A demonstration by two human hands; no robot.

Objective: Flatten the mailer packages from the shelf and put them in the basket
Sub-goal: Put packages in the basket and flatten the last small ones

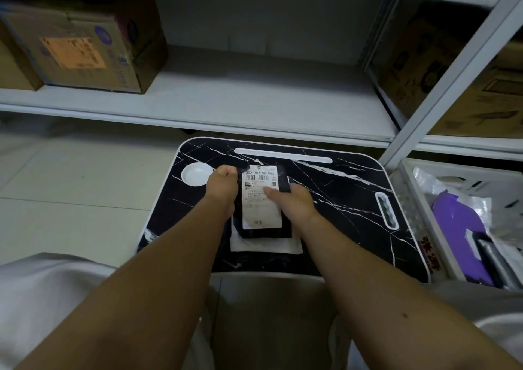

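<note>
Two bare arms reach to a black bag [261,199] lying long-way away from the person, left hand [222,187] pinching its far corner, right hand [294,202] gripping its side.

A flat black plastic mailer [261,199] lies on a black marble-patterned lap table [339,199]. A white plastic basket [418,199] sits right of it, a grey metal shelf [226,98] behind.
</note>
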